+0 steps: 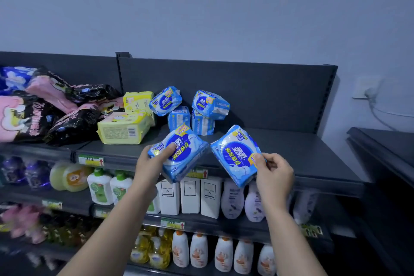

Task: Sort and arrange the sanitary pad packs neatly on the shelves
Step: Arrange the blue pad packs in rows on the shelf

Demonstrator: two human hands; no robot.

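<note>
My left hand (150,164) grips a blue pad pack (179,154) at its left edge, thumb on the front, above the front lip of the dark top shelf (291,154). My right hand (274,175) pinches the lower right corner of a second blue pad pack (235,154), tilted beside the first. Behind them several more blue packs (201,107) lie in a loose heap against the shelf's back panel. Two yellow packs (125,129) are stacked left of that heap. Pink and black packs (53,107) are piled at the far left.
The right half of the top shelf is bare up to its end post (329,96). Lower shelves hold white bottles (190,195), green-capped bottles (100,186) and orange-capped bottles (199,251). A dark counter (385,145) stands at the right; a wall socket with a cable (367,89) is above it.
</note>
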